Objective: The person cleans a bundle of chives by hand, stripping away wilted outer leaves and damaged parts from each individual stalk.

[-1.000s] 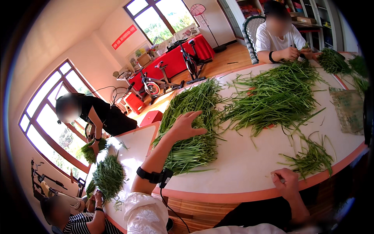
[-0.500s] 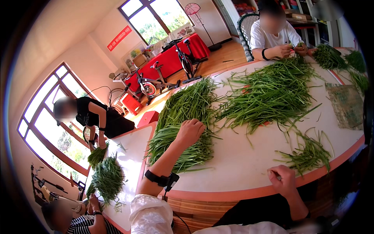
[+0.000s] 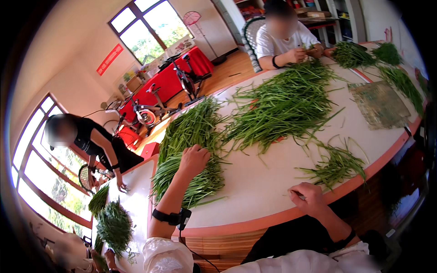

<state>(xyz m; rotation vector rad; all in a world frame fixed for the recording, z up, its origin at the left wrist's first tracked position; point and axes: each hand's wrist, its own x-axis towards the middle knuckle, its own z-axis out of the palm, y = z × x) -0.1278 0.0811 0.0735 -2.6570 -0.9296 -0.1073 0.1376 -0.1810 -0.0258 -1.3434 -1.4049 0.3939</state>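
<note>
Along the left edge of the tabletop [image 3: 255,195], greens [image 3: 185,133] lie, near stalks [image 3: 207,183] running crosswise; the left hand [image 3: 195,160] curls over them, grip unclear; the right hand [image 3: 308,198], loosely closed, is near the front edge.

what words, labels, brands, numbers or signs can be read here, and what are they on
Nothing is legible.
Red wall banner: pale marks, too small and blurred to read.
Worn greenish sheet: markings too blurred to tell if they are lettering.
Greens by the left hand: none seen.
</note>
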